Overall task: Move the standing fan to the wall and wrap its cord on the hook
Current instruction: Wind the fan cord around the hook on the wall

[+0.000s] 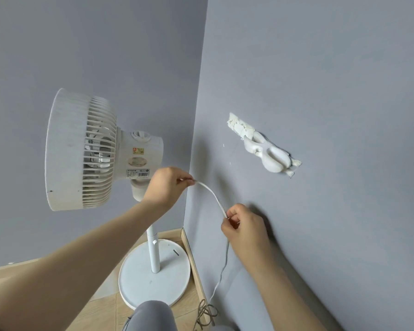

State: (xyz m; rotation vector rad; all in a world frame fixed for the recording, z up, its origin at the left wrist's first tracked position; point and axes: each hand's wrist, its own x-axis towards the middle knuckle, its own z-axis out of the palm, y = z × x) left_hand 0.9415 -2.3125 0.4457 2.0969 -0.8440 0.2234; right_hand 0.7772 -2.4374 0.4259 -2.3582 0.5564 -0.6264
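The white standing fan stands in the corner of two grey walls, its round base on the wooden floor. Its white cord stretches between my hands. My left hand pinches the upper end near the fan's motor housing. My right hand pinches the cord lower and to the right, close to the right wall. Below my right hand the cord hangs down to a loose tangle on the floor. A white hook, taped to the right wall, sits above and right of my hands.
Wooden skirting runs along the foot of the right wall beside the fan base. My grey-trousered knee shows at the bottom edge, just in front of the base. The fan's pole rises behind my left forearm.
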